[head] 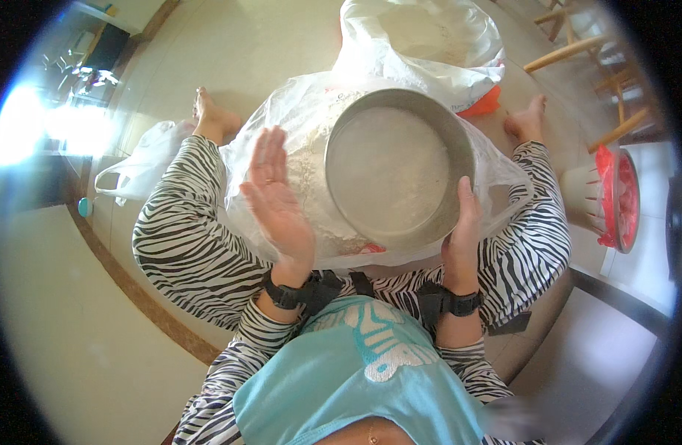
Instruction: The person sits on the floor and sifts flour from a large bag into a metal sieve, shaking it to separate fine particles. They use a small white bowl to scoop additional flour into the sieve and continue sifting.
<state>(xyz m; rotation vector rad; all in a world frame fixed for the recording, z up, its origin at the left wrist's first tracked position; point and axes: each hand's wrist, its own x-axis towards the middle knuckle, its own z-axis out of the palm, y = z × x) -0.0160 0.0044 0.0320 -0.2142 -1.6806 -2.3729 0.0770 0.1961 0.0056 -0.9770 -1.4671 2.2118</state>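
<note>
A round metal sieve [459, 146] with a fine mesh bottom is tilted over a translucent plastic bag [274, 103] between my legs. Pale flour-like powder [310, 172] fills the bag and shows to the left of the sieve. My right hand [462, 236] grips the sieve's near right side, thumb over the rim and the other fingers mostly hidden behind the wall. Raised to the left of the sieve, my left hand [278, 203] is flat and holds nothing, its palm turned up and towards the sieve. A gap separates it from the rim.
Beyond the sieve stands a second white plastic bag [363, 41] with pale powder [424, 33] in it. A knotted-looking plastic bag [146, 161] lies left of my leg. At right are a red-lined waste bin [588, 189] and wooden chair legs [566, 53].
</note>
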